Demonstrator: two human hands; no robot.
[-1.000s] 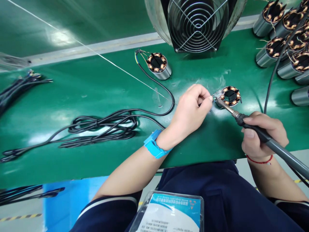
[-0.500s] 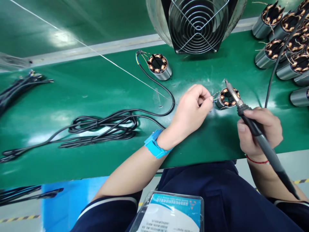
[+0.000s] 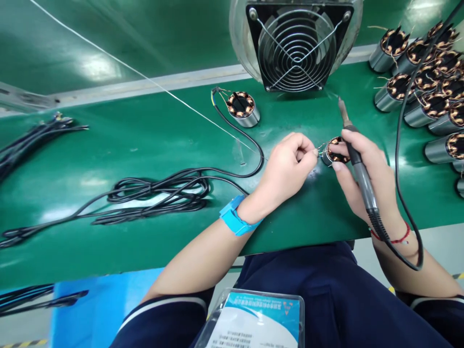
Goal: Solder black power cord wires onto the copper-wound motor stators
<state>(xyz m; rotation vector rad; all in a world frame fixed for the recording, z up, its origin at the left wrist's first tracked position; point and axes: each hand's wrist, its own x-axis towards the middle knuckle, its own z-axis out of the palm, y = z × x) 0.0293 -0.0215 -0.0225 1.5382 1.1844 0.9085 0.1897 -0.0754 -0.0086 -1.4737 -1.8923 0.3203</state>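
My left hand [image 3: 288, 166], with a blue wrist strap [image 3: 235, 220], is pinched shut on thin lead wires at the left side of a small motor stator [image 3: 333, 151] lying on the green bench [image 3: 145, 145]. My right hand [image 3: 362, 169] grips a soldering iron [image 3: 357, 159] by its dark handle. The iron's tip points up and away from me, above the stator. The fingers of that hand also reach to the stator, partly hiding it.
A wire-guarded fan [image 3: 295, 43] stands just behind the stator. Another stator [image 3: 242, 107] with a black cable sits to the left, and a coiled cable bundle [image 3: 159, 191] lies mid-bench. Several stators [image 3: 424, 82] crowd the right. A thin solder wire [image 3: 145, 77] crosses the bench.
The soldering iron's tip has lifted off the stator's leads and swung upright. My right hand has moved in to the stator. My left hand has stayed pinched in place.
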